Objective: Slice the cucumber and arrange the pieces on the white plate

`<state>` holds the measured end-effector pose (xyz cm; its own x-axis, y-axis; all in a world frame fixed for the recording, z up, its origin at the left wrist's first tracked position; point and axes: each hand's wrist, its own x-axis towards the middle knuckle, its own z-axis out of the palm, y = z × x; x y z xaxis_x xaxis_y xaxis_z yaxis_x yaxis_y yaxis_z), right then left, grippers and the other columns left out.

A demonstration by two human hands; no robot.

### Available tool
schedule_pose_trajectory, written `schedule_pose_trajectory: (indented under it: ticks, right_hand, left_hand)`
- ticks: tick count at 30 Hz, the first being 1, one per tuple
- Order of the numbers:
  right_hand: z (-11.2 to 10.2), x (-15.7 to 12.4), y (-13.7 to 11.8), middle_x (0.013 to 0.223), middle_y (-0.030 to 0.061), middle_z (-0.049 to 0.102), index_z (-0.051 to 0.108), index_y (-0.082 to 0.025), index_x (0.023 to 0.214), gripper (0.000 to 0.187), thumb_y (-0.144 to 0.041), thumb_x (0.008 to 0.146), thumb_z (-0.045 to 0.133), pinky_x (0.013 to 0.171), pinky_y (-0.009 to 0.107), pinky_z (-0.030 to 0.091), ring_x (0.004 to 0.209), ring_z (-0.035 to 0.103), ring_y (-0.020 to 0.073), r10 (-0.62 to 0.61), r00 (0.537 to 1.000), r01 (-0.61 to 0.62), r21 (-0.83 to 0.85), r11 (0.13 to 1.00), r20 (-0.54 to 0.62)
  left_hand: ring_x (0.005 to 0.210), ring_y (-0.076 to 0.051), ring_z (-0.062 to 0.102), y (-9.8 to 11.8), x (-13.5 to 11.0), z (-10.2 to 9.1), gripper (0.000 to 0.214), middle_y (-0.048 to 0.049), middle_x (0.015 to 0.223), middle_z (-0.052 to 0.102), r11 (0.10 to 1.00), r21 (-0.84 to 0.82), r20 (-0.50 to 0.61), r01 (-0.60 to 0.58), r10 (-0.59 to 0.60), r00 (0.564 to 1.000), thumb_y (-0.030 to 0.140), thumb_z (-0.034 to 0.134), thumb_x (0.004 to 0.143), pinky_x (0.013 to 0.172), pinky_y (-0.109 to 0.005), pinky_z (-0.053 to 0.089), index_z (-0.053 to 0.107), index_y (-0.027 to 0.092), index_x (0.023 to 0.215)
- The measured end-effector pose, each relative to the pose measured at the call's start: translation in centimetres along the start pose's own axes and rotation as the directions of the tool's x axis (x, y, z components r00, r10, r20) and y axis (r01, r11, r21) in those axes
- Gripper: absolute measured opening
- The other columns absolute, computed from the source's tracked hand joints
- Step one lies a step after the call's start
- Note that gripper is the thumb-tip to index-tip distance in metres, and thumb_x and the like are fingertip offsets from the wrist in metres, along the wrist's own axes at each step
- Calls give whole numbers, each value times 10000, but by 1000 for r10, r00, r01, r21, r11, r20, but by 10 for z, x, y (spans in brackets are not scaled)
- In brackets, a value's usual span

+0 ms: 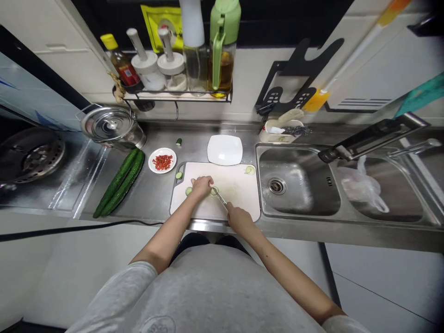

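Note:
My right hand (240, 220) is closed round the handle of a knife (219, 198), whose blade points up and left over the white cutting board (199, 210). Beside the blade, my left hand (201, 187) is closed over a cucumber piece; one green end (188, 191) shows to its left, the rest is mostly hidden under the fingers. A pale cucumber slice (215, 190) lies at the blade. More cucumber slices (249, 170) rest in the board's far right corner, and a small cucumber stub (179, 175) sits by its left handle.
Left of the board lie two whole cucumbers (120, 182) and a plate (151, 163) of chopped red pieces. A white dish (225, 150) touches the board's far edge. Another cucumber end (179, 142) is on the counter. The sink (298, 185) adjoins on the right; a condiment rack (176, 96) hangs above.

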<state>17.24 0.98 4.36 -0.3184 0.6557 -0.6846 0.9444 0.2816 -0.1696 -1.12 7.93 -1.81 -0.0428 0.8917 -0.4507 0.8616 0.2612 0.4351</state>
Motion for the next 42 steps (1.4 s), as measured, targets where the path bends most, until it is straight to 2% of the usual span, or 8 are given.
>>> schedule_pose_trajectory:
  ticks: [10, 17, 26, 29, 34, 37, 40, 42]
  right_hand:
    - [7, -1, -11, 946, 167, 673, 415, -138, 1168, 280, -79, 904, 339, 711, 280, 461, 921, 663, 225, 11, 998, -17, -103, 995, -59]
    - [8, -1, -2, 956, 163, 671, 401, -144, 1177, 280, -97, 906, 352, 736, 309, 455, 924, 657, 233, -24, 998, 19, -84, 996, -60]
    - [18, -15, 14, 970, 146, 672, 406, -155, 1200, 354, -63, 863, 352, 730, 324, 439, 933, 647, 253, -37, 999, 35, -85, 996, -31]
    - [21, -18, 18, 961, 142, 672, 402, -153, 1208, 368, -53, 858, 349, 712, 316, 428, 920, 648, 255, -36, 999, 33, -81, 996, -31]
    - [27, -19, 28, 937, 129, 667, 407, -163, 1208, 339, -99, 877, 373, 683, 277, 383, 882, 644, 226, -31, 999, 30, -28, 999, -28]
    - [30, -19, 42, 923, 108, 661, 439, -164, 1167, 276, -170, 903, 360, 659, 254, 343, 863, 630, 206, -64, 997, 66, 36, 997, -50]
    - [32, -18, 63, 913, 86, 652, 466, -167, 1113, 236, -244, 910, 372, 642, 235, 309, 855, 608, 192, -79, 989, 96, 142, 985, -124]
    - [34, -15, 76, 853, 65, 646, 471, -165, 1084, 227, -273, 908, 377, 633, 228, 299, 819, 597, 187, -18, 980, 64, 231, 971, -197]
  left_hand:
    - [999, -220, 545, 0, 3, 2, 245, -3, 942, 661, 999, 46, 21, 2, -3, 1000, 134, 576, 715, 890, -396, 278, 610, 259, 923]
    - [1036, -235, 526, -1, 4, 2, 228, -14, 997, 658, 998, 62, 31, 12, -14, 999, 183, 601, 725, 902, -407, 258, 597, 265, 939]
    - [1020, -236, 527, 1, 2, 3, 270, -23, 1001, 658, 997, 75, 22, 17, -19, 1000, 127, 543, 719, 890, -411, 258, 608, 266, 941]
    - [1041, -250, 516, 4, -3, 3, 245, -42, 1030, 649, 996, 86, 20, 17, -18, 1000, 167, 538, 744, 900, -417, 251, 605, 260, 961]
    - [1077, -283, 485, 10, -14, 5, 256, -91, 1091, 600, 989, 148, 1, 5, -5, 1000, 309, 585, 756, 906, -426, 248, 572, 233, 1000]
    - [1080, -277, 483, 13, -19, 8, 236, -96, 1110, 576, 988, 156, -8, 2, -1, 1000, 291, 586, 753, 901, -417, 254, 568, 223, 978]
    - [1062, -261, 494, 16, -20, 10, 186, -83, 1090, 582, 989, 145, -12, 6, -4, 1000, 256, 579, 754, 895, -409, 259, 569, 221, 937]
    - [1041, -252, 505, 18, -19, 11, 163, -70, 1066, 601, 991, 135, -1, 2, -1, 1000, 230, 574, 752, 890, -408, 262, 562, 222, 915]
